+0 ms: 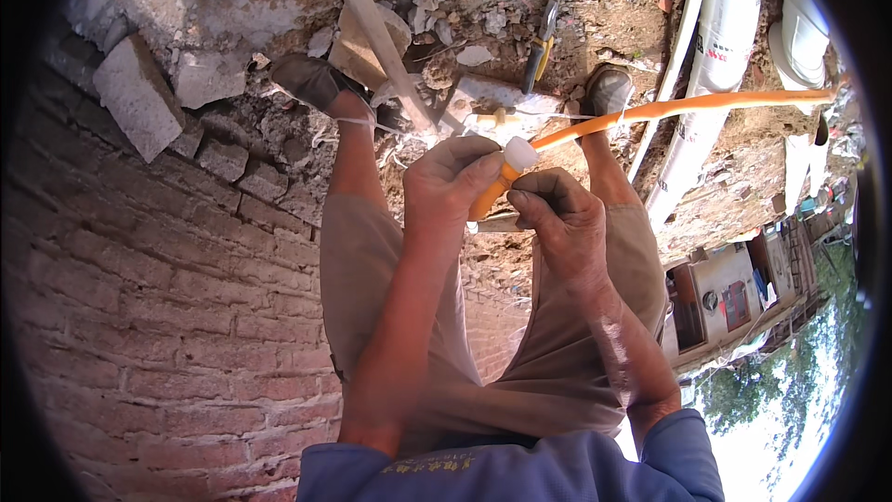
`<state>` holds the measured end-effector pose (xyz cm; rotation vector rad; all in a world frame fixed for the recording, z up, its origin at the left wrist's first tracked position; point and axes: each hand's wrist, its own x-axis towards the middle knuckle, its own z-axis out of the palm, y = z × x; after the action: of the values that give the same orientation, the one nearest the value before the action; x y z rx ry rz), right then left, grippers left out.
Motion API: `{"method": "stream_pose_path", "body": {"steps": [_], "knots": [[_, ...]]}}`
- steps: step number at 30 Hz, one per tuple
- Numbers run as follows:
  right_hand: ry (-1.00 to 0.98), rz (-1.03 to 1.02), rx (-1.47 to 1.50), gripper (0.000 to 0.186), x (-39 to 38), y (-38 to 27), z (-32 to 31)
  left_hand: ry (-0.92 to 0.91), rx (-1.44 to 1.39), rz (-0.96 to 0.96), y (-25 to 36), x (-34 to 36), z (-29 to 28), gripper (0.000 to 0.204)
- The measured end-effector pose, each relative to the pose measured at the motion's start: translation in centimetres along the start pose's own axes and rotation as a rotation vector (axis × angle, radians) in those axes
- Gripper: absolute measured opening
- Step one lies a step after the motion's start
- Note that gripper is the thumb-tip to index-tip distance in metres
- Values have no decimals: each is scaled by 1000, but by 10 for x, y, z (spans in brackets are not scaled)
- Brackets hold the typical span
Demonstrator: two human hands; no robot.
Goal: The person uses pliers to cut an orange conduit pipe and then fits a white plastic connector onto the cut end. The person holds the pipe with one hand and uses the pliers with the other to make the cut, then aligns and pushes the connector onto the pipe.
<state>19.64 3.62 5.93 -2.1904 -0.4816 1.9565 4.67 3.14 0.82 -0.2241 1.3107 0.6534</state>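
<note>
My left hand (452, 177) is closed around a short orange length of hose or tube (492, 193) between my knees. A white rounded piece (520, 152) sits just above my fingers on the orange length; its kind is unclear. My right hand (562, 218) is close beside it, thumb and fingers pinched together against the orange piece. What the pinch holds is hidden. From behind the white piece an orange hose (688, 108) runs off to the right. A thin white strand (548, 115) stretches across beyond my hands, between my feet.
Pliers with yellow-and-black handles (539, 51) lie on the rubble ahead. A wooden-handled tool (386, 51) leans near my left foot. Broken blocks (139, 98) and a brick wall (186, 316) are on the left; white pipes (715, 46) lie on the right.
</note>
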Motion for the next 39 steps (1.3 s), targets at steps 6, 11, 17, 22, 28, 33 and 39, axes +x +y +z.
{"method": "stream_pose_path", "body": {"steps": [6, 11, 17, 22, 28, 33, 39], "knots": [[-92, 94, 353, 33, 6, 7, -10, -32, -44, -13, 0, 0, -1, 20], [-181, -76, 262, 57, 18, 18, -11, -23, -37, -21, 0, 0, -1, 23], [-323, -120, -13, 58, 26, 14, -25, -49, -45, -83, 0, 1, -5, 24], [-369, -19, 15, 52, 26, 20, -29, -57, -41, -144, -1, 1, -7, 25], [-341, -144, -102, 50, 23, 24, -25, -60, -44, -171, -3, 2, -13, 27], [-248, -132, 56, 44, 14, 24, -11, -65, -70, -254, 1, 2, -13, 28], [-345, -70, -43, 40, 15, 15, -15, -13, -10, -194, -4, 2, -15, 29]]}}
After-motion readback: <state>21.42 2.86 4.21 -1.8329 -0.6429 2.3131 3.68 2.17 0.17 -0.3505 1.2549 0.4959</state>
